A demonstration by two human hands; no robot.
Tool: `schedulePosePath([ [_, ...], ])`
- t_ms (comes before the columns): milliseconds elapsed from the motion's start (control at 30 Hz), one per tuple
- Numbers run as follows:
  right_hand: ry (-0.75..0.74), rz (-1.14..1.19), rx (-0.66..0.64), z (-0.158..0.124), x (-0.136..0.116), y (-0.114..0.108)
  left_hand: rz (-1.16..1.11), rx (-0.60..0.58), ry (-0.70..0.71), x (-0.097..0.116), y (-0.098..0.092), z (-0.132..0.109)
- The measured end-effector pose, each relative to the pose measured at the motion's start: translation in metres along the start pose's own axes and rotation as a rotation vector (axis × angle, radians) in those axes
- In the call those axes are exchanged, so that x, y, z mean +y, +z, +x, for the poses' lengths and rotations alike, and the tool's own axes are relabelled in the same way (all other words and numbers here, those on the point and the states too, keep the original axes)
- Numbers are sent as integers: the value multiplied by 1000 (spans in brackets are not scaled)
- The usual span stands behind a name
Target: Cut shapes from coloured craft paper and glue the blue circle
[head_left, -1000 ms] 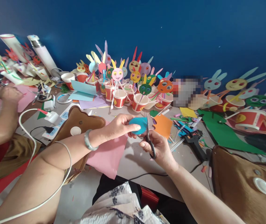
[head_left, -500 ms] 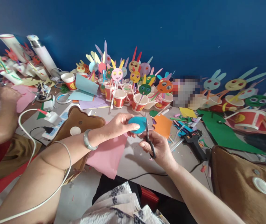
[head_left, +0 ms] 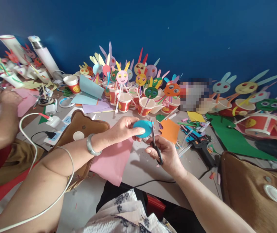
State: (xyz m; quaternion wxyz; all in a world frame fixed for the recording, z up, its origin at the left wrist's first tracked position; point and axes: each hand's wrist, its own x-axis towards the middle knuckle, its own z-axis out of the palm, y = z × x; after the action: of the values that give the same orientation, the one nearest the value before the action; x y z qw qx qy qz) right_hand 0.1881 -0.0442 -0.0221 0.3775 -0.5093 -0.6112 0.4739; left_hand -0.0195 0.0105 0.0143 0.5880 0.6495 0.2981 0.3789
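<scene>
Between thumb and fingers, my left hand (head_left: 126,129) pinches a rounded piece of blue paper (head_left: 143,128) over the table. My right hand (head_left: 165,152) is closed around the black handles of a pair of scissors (head_left: 156,147). The scissors point upward, and their blades are at the right edge of the blue paper. Just behind my right hand lies an orange paper piece (head_left: 169,130) with a ragged left edge. Pink paper (head_left: 115,158) lies under my left wrist, which wears a bracelet (head_left: 92,145).
Paper cups (head_left: 124,103) with rabbit-like paper faces line the back. A glue gun (head_left: 202,149) and green paper (head_left: 233,136) lie right, near a brown cushion-like pouch (head_left: 252,181). A power strip (head_left: 58,132) lies left. A white cable (head_left: 71,181) crosses my left arm; another person's hand (head_left: 8,98) is far left.
The blue paper has tilted slightly in my left hand, and a corner of it now shows beyond the scissor blades. Both hands stay almost in the same place.
</scene>
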Motion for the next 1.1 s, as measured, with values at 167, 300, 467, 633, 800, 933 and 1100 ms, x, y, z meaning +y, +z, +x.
schedulePosePath([
  [167, -7, 0, 4, -1, -2, 1, -3, 9, 5, 2, -1, 0],
  [300, -16, 4, 9, -1, -3, 2, 2, 14, 13, 2, -2, 0],
  [467, -24, 0, 16, -1, -2, 2, -1, 21, -8, 3, -1, 0],
  [633, -39, -9, 15, 0, -1, 2, -22, 31, -21, 5, -1, 1],
  [800, -29, -11, 19, 0, -1, 2, -38, 30, -32, 5, 0, 1],
  [933, -13, -6, 15, 0, -3, 2, -43, 20, -19, 4, 0, 0],
  [1100, 14, -2, -2, -1, -4, 1, 36, 7, 22, 0, -2, 0],
])
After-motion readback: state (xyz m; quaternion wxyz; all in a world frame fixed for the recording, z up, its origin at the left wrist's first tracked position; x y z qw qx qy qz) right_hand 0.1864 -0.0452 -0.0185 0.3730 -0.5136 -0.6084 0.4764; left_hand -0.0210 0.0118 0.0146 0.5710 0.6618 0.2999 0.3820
